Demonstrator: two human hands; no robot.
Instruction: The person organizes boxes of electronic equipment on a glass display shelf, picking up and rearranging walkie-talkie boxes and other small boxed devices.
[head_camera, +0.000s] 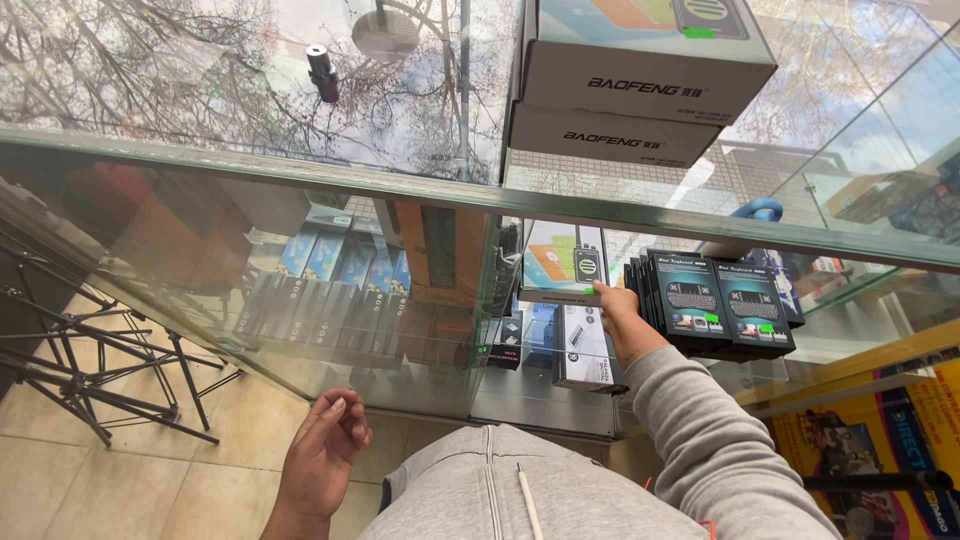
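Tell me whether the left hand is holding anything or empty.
Empty. The left hand hangs over the tiled floor with fingers loosely curled and nothing between them.

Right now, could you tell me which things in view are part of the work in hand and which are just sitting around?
In hand:
right hand touching the white box on the glass shelf
left hand, free and loosely curled

Lying about:
black keyboard boxes
stacked white boxes on the counter top
black tripods on the floor
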